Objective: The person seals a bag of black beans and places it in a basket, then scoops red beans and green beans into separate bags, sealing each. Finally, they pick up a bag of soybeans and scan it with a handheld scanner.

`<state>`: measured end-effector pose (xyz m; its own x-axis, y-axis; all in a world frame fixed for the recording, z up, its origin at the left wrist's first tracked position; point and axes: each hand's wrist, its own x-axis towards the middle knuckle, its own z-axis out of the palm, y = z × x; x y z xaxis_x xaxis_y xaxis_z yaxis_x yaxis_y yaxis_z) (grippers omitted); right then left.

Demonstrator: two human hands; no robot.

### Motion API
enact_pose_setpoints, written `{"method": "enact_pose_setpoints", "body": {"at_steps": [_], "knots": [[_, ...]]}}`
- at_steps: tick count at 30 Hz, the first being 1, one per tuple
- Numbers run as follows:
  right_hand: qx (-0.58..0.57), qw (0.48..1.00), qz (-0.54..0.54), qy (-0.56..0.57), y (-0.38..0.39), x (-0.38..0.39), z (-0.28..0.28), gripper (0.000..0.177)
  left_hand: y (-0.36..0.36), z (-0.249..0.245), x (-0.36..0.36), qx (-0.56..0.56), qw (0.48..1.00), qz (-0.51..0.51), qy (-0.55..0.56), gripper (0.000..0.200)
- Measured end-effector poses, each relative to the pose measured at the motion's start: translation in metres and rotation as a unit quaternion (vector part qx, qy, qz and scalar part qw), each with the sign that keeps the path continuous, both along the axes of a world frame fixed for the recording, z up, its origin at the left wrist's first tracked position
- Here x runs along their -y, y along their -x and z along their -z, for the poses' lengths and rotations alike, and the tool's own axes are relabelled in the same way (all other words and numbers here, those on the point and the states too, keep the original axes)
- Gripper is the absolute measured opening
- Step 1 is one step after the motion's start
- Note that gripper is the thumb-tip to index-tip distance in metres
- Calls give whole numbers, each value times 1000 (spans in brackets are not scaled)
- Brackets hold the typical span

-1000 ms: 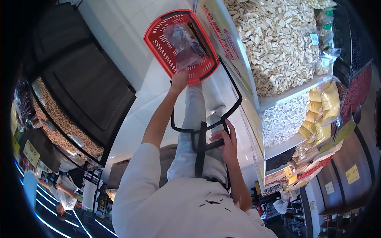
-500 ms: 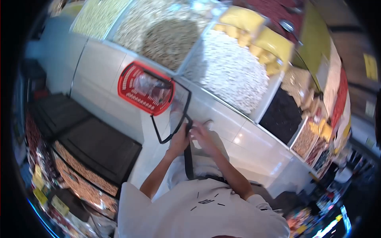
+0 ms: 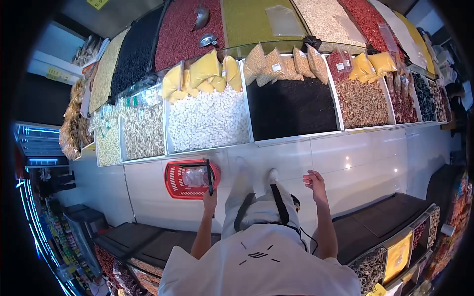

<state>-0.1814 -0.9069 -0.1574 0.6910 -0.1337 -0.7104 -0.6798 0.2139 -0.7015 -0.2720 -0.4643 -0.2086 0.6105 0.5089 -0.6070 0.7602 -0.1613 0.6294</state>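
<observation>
My left hand (image 3: pixel 210 201) is closed around the black handle (image 3: pixel 211 181) of a red plastic basket (image 3: pixel 174 190), which hangs at the left with a clear plastic packet (image 3: pixel 196 176) inside. To the right, my right hand (image 3: pixel 315 182) is raised with its fingers apart and holds nothing. Beyond the basket is a bin of white pieces (image 3: pixel 207 123) with yellow bags (image 3: pixel 205 69) along its back. A bin of dark grains (image 3: pixel 294 111) lies ahead of my right hand.
Further bins hold red beans (image 3: pixel 185 34), green grains (image 3: pixel 252 22) and mixed nuts (image 3: pixel 363 106). Metal scoops (image 3: pixel 208 40) rest on the red beans. Black-lidded bins (image 3: pixel 380 224) stand at the right, with others (image 3: pixel 128 237) at the left. Tiled floor (image 3: pixel 355 160) runs between the rows.
The view has turned, bringing the bin rows level across the frame. My hands have moved apart; my right hand has left the basket handle area and opened, while my left stays on the handle.
</observation>
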Motion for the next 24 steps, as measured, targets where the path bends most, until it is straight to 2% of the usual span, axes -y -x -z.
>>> {"method": "enact_pose_setpoints", "body": {"at_steps": [5,6,7,8,9,11,13,15,20,22,23,24], "knots": [[13,998,-57,-25,-36,-34,-2,26,-11,-26,26,20,1000,-3,13,30],[45,992,-116,-35,-51,-49,-4,25,-16,-40,29,10,1000,-9,14,31],[75,980,-176,-44,-68,-64,-8,25,-21,-45,30,-1,1000,-16,17,32],[101,968,-227,-26,-91,-80,-16,23,-14,-21,21,46,998,11,-29,36],[128,952,-277,-8,-118,-97,-27,21,-16,-23,22,51,998,3,-21,36],[205,922,-329,21,-177,-131,-49,18,-27,-43,22,71,997,-20,-12,38],[269,879,-384,88,-246,-164,-69,16,-27,-39,15,48,998,-33,-13,37],[330,854,-382,127,-316,-196,-80,18,-26,-40,9,47,998,-50,-4,36],[401,808,-375,214,-469,-273,-79,30,-24,-38,4,33,994,-98,36,32],[367,832,-321,263,-502,-302,-88,37,-28,-46,3,6,997,-75,21,30],[366,829,-331,264,-511,-312,-92,37,-30,-48,2,4,996,-83,26,30],[327,847,-329,260,-519,-319,-96,40,-31,-50,4,-2,997,-75,24,29]]}}
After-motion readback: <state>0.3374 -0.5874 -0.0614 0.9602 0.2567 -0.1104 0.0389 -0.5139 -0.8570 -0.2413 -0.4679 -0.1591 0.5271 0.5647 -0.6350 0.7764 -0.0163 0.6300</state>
